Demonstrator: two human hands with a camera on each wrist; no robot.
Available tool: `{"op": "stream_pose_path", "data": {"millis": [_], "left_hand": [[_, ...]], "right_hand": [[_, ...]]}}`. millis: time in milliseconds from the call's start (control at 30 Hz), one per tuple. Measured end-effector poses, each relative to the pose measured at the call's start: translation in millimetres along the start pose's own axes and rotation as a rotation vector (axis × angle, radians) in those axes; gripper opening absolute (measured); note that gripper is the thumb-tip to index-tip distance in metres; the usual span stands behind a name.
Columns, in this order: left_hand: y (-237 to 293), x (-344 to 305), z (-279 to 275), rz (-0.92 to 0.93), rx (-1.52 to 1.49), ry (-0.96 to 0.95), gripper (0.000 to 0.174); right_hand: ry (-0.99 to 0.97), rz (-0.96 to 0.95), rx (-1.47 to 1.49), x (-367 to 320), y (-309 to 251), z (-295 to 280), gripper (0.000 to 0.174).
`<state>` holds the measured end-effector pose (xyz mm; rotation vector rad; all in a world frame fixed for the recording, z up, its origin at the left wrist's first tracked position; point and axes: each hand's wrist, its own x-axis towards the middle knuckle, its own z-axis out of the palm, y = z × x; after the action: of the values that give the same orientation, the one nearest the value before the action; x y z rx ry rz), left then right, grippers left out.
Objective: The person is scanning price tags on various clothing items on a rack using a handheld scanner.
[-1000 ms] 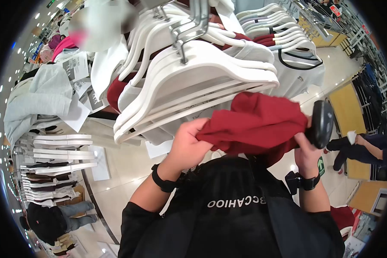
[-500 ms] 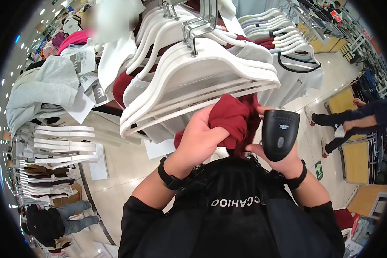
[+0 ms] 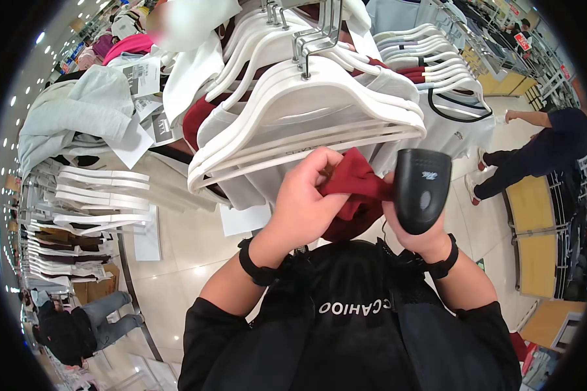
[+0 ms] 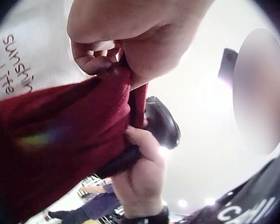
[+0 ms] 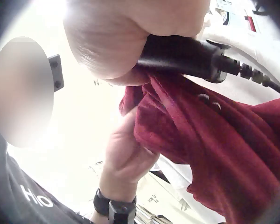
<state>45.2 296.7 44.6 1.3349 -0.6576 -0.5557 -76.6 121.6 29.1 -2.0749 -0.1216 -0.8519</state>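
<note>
a dark red garment [image 3: 355, 174] hangs mid-frame below white hangers [image 3: 274, 91]; the left hand [image 3: 306, 205] pinches it with curled fingers, while the right hand [image 3: 430, 242] has its fingers round a black scanner [image 3: 422, 186].

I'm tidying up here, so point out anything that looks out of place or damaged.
The grey cloth lies crumpled at the head view's left, odd because the shirts on the right hang neatly. The red cloth is bunched, but the left hand grips it, so that seems ordinary handling. I see no spill or damage.
</note>
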Motion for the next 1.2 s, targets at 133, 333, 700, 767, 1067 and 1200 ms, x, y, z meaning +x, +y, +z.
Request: {"op": "stream_pose_path", "data": {"millis": [133, 333, 700, 767, 1067, 1200], "left_hand": [[-3, -4, -13, 0.028, 0.232, 0.039, 0.017], [-2, -8, -5, 0.063, 0.108, 0.028, 0.006], [18, 10, 9, 0.044, 0.432, -0.119, 0.007], [11, 14, 7, 0.234, 0.582, -0.102, 0.013], [-26, -13, -33, 0.046, 0.954, 0.098, 0.020], [-22, -27, -47, 0.000, 0.960, 0.228, 0.017]], "right_hand": [[0.013, 0.066, 0.043, 2, 0, -14, 0.024], [-0.067, 0.134, 0.086, -1, -5, -13, 0.036], [-0.227, -0.090, 0.020, 33, -8, -24, 0.038], [-0.133, -0.159, -0.161, 26, 0, -28, 0.038], [0.151, 0.078, 0.080, 29, -11, -62, 0.035], [0.213, 0.150, 0.076, 17, -4, -71, 0.031]]}}
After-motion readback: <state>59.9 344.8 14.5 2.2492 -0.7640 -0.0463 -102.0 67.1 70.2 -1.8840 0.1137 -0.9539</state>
